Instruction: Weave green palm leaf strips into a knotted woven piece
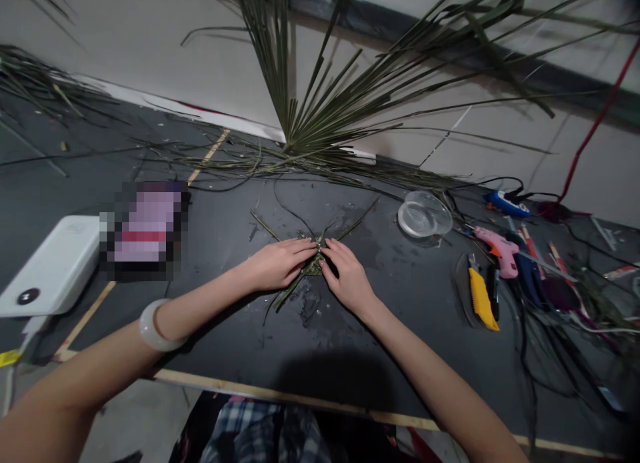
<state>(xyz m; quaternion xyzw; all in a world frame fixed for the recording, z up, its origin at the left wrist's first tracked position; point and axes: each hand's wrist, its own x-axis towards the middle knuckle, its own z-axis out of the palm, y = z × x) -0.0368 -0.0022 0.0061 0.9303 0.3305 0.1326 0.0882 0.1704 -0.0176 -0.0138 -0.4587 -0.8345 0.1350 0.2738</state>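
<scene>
A small woven piece of green palm leaf lies on the dark tabletop between my hands, with loose strips sticking out at its upper left, upper right and lower left. My left hand has its fingers together and pressed on the piece's left side. From the other side, the fingertips and thumb of my right hand close on its right part. The fingertips of both hands nearly meet at the top. My fingers cover much of the weave.
A fan of palm leaf leans against the wall at the back. On the left are a white power bank and a phone. At right stand a clear plastic container, a pink glue gun and a yellow utility knife.
</scene>
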